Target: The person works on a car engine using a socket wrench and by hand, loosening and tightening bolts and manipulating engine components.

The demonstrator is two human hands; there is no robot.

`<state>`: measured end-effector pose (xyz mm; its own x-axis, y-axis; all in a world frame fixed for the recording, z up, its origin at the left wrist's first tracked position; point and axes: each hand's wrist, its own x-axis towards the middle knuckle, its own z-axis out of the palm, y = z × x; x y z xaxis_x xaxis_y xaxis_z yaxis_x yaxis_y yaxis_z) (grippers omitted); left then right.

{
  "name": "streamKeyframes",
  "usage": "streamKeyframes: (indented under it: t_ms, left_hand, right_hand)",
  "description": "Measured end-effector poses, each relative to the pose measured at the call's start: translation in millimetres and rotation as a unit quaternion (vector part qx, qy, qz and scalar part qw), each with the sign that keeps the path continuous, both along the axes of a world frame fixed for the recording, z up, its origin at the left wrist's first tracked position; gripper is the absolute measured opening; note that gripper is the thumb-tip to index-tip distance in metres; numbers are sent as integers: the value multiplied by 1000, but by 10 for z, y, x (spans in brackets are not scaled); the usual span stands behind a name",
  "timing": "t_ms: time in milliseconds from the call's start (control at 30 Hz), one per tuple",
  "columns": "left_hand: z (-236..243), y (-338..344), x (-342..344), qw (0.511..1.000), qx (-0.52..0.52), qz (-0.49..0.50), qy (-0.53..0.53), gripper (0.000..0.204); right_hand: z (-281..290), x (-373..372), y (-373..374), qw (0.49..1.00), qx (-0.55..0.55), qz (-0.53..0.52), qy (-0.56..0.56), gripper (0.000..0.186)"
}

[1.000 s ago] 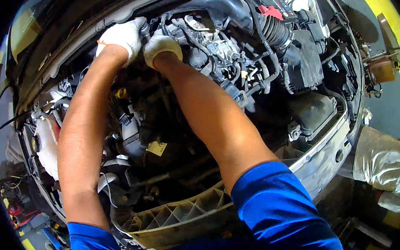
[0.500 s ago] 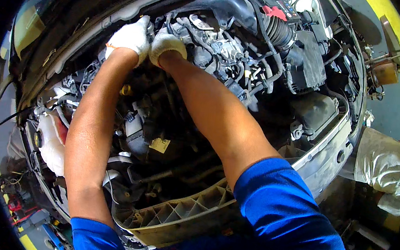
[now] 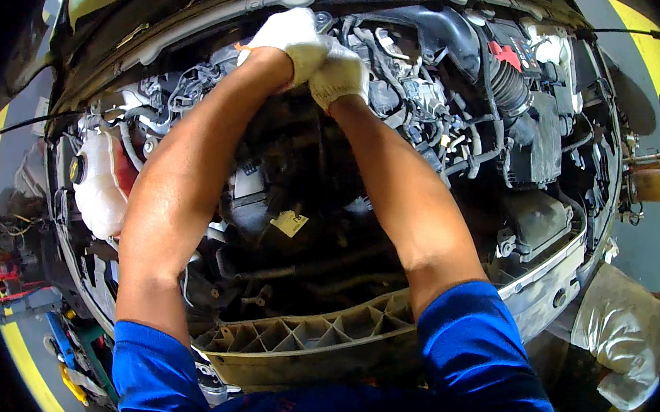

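Observation:
Both of my hands wear white knit gloves and reach to the back of an open car engine bay. My left hand is curled into a closed shape beside a small round metal part. Against it, slightly lower and to the right, my right hand bends downward with its fingers folded in. The gloves touch or overlap. Whatever lies inside them is hidden. Just right of the gloves run hoses, wiring and metal parts of the engine.
A white coolant tank stands left of my left forearm. A black air duct, ribbed hose and battery sit at the back right. The ribbed front crossmember spans the near side. A silvery cover hangs at right.
My view has shifted, so the engine bay appears farther right. My hands have moved right and come together; a gap showed between the gloves before.

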<state>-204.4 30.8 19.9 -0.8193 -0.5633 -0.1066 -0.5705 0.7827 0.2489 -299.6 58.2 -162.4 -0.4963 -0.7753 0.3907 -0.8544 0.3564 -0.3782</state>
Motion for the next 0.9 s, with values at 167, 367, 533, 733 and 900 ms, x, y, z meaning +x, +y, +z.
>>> streamKeyframes:
  t_ms: [167,367,533,733,900]
  left_hand:
    - [-439,-409,114,983,104,46,147,52]
    - [-652,-555,21,872,402,97,262,33]
    - [-544,-303,-20,891,361,91,258,24]
    - [-635,-314,86,947,206,-4,246,31]
    - [-576,-144,79,839,415,97,337,25]
  right_hand:
    - [263,14,120,995,11,47,-85,37]
    - [386,-204,143,988,69,121,-70,30]
    - [306,-221,194,989,40,81,-120,28]
    - [303,-132,188,993,47,55,-95,26]
    - [282,-142,273,996,-3,46,-73,23]
